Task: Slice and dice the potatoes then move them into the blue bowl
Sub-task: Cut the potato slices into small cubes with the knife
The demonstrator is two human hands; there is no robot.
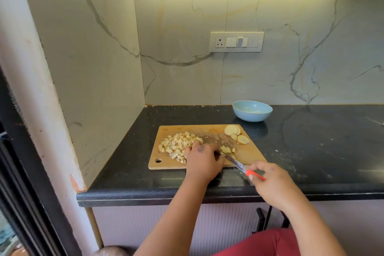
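Most of the potato work looks done, though nothing has reached the bowl yet. Largest in view, the black desk runs from the left corner, where it meets the marble wall, out to the right edge of the view, and a wooden cutting board sits near its front edge toward that left corner. Behind the board's far right corner, close to the back edge of the desk, stands the blue bowl, which appears empty. A broad heap of diced potato covers the left half of the board, while several round potato slices lie uncut at its far right corner. The left hand rests curled on the board's middle, fingers apparently steadying a few potato strips beside the blade, though the grip itself is hidden. The right hand is wrapped round the red handle of a knife, whose blade angles across the board's front edge toward those strips. Judging from this, the remaining slices need dicing and then everything must be moved to the bowl.
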